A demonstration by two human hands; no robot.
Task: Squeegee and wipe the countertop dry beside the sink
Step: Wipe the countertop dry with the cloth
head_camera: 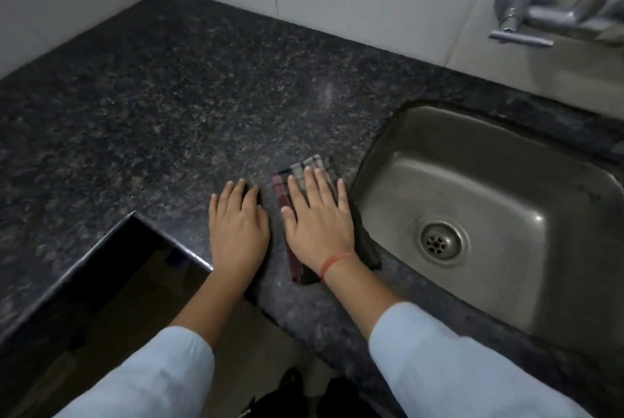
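A folded checked cloth (pixel 312 166), red, dark and pale, lies on the dark speckled granite countertop (pixel 162 107) just left of the sink. My right hand (pixel 317 218) lies flat on the cloth with straight fingers and covers most of it. My left hand (pixel 238 221) rests flat on the bare counter beside it, fingers straight, a small gap between the two hands. No squeegee is in view.
A steel sink (pixel 489 215) with a round drain (pixel 439 243) is set in the counter at right. A wall tap (pixel 526 12) sticks out of the white tiles above it. The counter's front edge (pixel 101 248) cuts inward at lower left, with floor below.
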